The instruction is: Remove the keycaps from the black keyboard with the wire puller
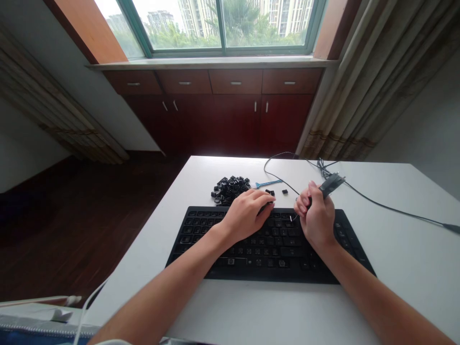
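Head view. The keyboard [273, 251], a black plastic slab with a plain smooth front edge, lies flat on the white, faintly glossy tabletop [406, 239]. Rows of small square sockets show across its bed; the forearms hide parts of it.

The left hand [247, 212] rests over the keyboard's far edge, palm down. Its fingers [264, 196] are bent, thumb and forefinger drawn close together; whether a small dark piece is held between them cannot be determined.

The right hand [318, 218] is a closed fist above the keyboard's right part, fingers curled firmly round a dark grey tool [331, 184], flat and broad, with a ragged outer end pointing away to the right. A thin wire [293, 218] with a pale tip shows below the fist.

Beyond the keyboard, left of centre, sits a loose heap of keycaps [229, 190], black, block-shaped and hollow where upturned. A slim brush [269, 183] with a blue handle and pale bristles lies just beside it. A stray cap [285, 191] lies near the brush. A thin dark cable [388, 203] runs across the right side, bundled in loops near the far edge.
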`<action>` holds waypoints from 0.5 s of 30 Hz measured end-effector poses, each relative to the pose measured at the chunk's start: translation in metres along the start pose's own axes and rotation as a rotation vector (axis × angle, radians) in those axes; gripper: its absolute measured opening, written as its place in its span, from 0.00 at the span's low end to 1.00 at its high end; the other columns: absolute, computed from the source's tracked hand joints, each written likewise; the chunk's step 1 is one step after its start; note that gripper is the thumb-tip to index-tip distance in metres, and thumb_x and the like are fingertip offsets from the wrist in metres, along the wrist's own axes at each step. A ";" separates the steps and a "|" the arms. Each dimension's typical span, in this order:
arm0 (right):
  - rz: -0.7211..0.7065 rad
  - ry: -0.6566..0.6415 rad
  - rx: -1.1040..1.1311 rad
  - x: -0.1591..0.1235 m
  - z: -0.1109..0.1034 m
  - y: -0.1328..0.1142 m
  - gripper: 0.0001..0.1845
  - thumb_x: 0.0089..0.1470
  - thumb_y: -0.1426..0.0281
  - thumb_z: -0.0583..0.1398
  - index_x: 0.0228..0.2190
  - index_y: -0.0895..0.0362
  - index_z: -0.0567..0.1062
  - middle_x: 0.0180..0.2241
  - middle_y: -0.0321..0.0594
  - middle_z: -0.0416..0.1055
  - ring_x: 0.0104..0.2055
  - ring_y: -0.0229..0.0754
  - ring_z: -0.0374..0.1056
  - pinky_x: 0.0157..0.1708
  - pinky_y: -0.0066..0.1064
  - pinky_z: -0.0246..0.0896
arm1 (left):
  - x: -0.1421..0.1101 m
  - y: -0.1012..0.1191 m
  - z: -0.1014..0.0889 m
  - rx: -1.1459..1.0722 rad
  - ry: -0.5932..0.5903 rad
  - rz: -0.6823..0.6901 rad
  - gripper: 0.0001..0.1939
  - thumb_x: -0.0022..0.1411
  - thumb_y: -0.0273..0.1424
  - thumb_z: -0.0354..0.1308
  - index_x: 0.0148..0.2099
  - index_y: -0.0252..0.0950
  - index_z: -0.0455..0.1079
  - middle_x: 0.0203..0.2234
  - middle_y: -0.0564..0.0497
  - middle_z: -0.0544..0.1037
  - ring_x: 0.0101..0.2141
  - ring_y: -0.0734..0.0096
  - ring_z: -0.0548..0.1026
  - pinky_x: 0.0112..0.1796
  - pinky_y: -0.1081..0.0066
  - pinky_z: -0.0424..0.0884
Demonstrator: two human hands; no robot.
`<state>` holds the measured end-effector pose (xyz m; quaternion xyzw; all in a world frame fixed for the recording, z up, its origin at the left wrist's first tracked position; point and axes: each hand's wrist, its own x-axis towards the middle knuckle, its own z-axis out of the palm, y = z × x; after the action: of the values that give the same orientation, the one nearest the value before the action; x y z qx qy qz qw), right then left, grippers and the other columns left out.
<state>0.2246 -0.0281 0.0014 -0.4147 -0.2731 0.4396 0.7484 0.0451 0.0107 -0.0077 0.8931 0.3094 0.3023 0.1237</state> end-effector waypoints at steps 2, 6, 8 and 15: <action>0.000 -0.040 0.012 -0.001 0.001 0.000 0.22 0.63 0.62 0.62 0.21 0.56 0.63 0.18 0.28 0.55 0.17 0.30 0.51 0.15 0.25 0.45 | -0.001 0.005 0.002 -0.008 -0.050 0.049 0.11 0.73 0.31 0.53 0.53 0.38 0.74 0.48 0.48 0.81 0.47 0.61 0.78 0.50 0.61 0.75; 0.025 -0.183 0.020 -0.004 0.002 0.000 0.22 0.65 0.61 0.61 0.22 0.56 0.64 0.20 0.29 0.57 0.18 0.31 0.55 0.17 0.25 0.49 | -0.002 0.009 0.005 -0.008 -0.098 0.075 0.12 0.72 0.28 0.52 0.53 0.37 0.73 0.46 0.47 0.81 0.45 0.62 0.78 0.48 0.61 0.75; 0.026 -0.250 0.000 -0.006 0.003 0.001 0.22 0.65 0.61 0.61 0.23 0.56 0.64 0.20 0.30 0.57 0.19 0.31 0.55 0.18 0.26 0.50 | -0.003 0.008 0.006 -0.018 -0.099 0.068 0.12 0.71 0.28 0.52 0.52 0.37 0.73 0.46 0.47 0.80 0.45 0.62 0.78 0.48 0.62 0.75; 0.086 -0.373 -0.042 -0.010 0.002 0.004 0.21 0.64 0.62 0.62 0.23 0.55 0.64 0.20 0.29 0.57 0.21 0.32 0.54 0.21 0.27 0.52 | -0.002 0.009 0.003 -0.036 -0.121 0.078 0.10 0.72 0.29 0.51 0.48 0.37 0.73 0.45 0.47 0.80 0.43 0.63 0.77 0.48 0.63 0.74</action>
<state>0.2168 -0.0353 -0.0013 -0.3529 -0.3984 0.5348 0.6563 0.0501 0.0027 -0.0077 0.9187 0.2607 0.2580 0.1465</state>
